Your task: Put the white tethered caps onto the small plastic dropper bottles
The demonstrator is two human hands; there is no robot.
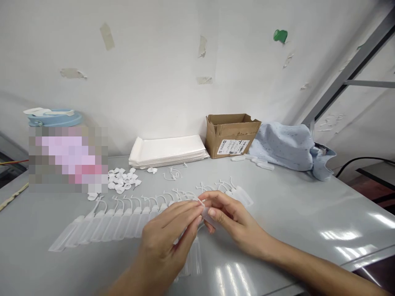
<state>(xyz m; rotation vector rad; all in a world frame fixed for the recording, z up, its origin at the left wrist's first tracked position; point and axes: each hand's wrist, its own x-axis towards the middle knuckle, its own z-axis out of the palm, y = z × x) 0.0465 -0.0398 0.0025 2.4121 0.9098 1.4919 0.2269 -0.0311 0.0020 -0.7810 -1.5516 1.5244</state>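
My left hand [173, 234] is closed in a pinch at the white corded end of a small translucent plastic tube [212, 218]. A thin white cord [201, 201] pokes up between the fingertips, and the fingers hide most of the cap. My right hand [230, 216] grips the tube's body between thumb and fingers. Behind and left of my hands lies a row of similar tubes [101, 226] with white corded caps; another few [242, 195] lie to the right. Beneath my left hand, clear tubes [194, 257] are partly covered.
Loose white caps [120, 181] lie in a pile at left, with several cords [175, 173] nearby. Along the wall stand stacked white envelopes [169, 149], an open cardboard box [231, 137] and a blue cloth [284, 146]. Clear tubes [262, 164] lie before the cloth. A blue-rimmed container [55, 119] is far left.
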